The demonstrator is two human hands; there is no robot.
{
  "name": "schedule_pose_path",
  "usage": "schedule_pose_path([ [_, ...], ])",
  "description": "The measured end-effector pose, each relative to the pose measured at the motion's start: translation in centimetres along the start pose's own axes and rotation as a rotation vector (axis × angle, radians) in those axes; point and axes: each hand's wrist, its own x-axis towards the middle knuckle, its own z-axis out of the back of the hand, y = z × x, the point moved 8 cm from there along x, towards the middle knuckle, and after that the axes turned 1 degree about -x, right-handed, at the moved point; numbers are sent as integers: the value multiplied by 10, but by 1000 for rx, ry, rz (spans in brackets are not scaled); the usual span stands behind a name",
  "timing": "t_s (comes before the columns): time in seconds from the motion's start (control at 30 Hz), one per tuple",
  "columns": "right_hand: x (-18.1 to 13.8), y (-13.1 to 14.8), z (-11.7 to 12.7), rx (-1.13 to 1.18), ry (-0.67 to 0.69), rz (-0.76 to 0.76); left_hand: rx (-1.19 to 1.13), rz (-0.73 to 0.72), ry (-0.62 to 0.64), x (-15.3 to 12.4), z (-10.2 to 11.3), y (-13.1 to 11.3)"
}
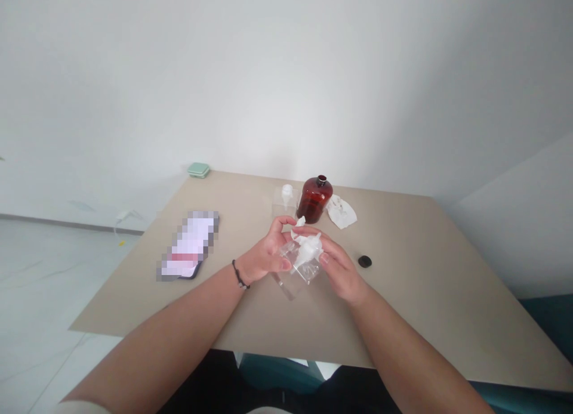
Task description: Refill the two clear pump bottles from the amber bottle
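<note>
Beige table (416, 283) beneath both hands, amber bottle (314, 200) and small black cap (364, 261) standing apart near them; clear square container (301, 269) gripped between the hands, white wad (307, 249) bunched at its top; left hand (264, 253) curled around one side, fingers over the wad; right hand (340, 268) cupped against the other side

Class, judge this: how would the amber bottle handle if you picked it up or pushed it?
The amber bottle looks like glass, so it is probably heavy for its size and fragile if knocked. Its smooth rounded shoulders may feel slippery to grip. Its broad body, standing on the tabletop, would likely stay upright under a gentle push.
</note>
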Motion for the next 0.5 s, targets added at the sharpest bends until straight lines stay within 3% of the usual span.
schedule_pose_path([
  [0.27,3,0,11,-294,-84,55,240,-212,-174,0,12,-16],
  [0.5,3,8,11,-528,-126,67,482,-389,-418,-8,25,-27],
])
